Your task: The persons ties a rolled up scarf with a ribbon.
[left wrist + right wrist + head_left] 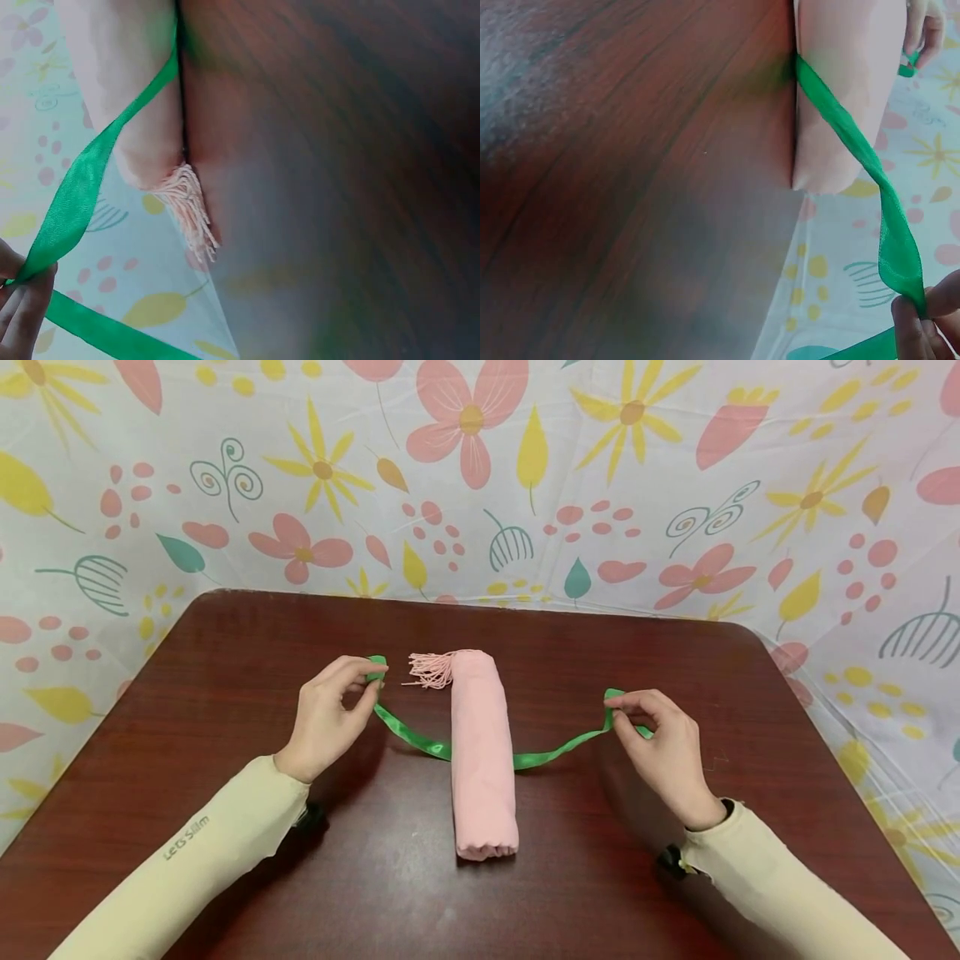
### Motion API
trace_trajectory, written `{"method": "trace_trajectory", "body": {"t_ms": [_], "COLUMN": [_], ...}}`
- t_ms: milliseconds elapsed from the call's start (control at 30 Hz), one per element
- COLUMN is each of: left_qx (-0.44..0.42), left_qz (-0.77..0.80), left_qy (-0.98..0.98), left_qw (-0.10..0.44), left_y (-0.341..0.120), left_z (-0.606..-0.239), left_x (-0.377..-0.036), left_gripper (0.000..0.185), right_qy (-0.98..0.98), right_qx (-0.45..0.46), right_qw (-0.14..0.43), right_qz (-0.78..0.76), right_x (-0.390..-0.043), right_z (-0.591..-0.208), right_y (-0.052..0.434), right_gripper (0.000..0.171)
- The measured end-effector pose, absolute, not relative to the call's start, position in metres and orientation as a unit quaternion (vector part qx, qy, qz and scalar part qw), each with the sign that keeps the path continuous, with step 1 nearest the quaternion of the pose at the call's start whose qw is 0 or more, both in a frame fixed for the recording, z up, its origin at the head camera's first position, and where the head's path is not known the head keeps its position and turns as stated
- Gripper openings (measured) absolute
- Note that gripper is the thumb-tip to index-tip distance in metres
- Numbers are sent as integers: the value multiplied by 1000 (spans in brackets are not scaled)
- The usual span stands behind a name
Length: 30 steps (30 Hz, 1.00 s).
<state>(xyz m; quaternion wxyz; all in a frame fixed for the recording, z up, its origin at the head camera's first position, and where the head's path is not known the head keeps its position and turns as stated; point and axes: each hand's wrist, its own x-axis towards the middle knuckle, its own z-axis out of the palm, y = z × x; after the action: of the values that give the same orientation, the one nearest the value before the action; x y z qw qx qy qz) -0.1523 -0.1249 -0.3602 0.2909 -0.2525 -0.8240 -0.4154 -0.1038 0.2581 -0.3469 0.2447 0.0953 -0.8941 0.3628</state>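
A rolled pink cloth (480,752) with a fringed far end lies lengthwise in the middle of the dark wooden table (225,643). A green ribbon (412,737) passes under the roll and comes out on both sides. My left hand (337,710) pinches the ribbon's left end, lifted off the table left of the fringe. My right hand (660,731) pinches the right end, lifted to the right of the roll. In the left wrist view the ribbon (75,195) runs from my fingertips (22,300) to the roll (135,90). The right wrist view shows the ribbon (870,187) rising from the roll (840,82) to my fingers (919,330).
A floral-patterned sheet (480,477) hangs behind the table and drapes along both its sides. The table's far edge lies just beyond the fringe. Cream sleeves (180,868) cover both forearms over the near part of the table.
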Motion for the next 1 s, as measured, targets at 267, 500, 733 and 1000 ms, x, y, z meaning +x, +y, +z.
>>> {"method": "trace_trajectory", "body": {"t_ms": [267,500,733,1000], "left_qx": [-267,-276,-285,-289], "left_qz": [-403,-404,-414,-422], "left_qy": [-823,-812,-803,-796], "left_qw": [299,317,321,324], "left_y": [-121,-115,-109,-104], "left_z": [-355,-351,-350,-345], "left_x": [-153,-155,-157,-158], "left_gripper": [20,18,18,17], "right_qy": [-885,-872,-852,-835], "right_qx": [114,136,154,146], "right_qw": [242,256,263,252], "right_qz": [381,395,426,467], "right_x": [-105,-108,-109,-113], "right_z": [-345,-344,-338,-335], "right_y": [256,252,243,231], "right_gripper": [19,18,17,19]}}
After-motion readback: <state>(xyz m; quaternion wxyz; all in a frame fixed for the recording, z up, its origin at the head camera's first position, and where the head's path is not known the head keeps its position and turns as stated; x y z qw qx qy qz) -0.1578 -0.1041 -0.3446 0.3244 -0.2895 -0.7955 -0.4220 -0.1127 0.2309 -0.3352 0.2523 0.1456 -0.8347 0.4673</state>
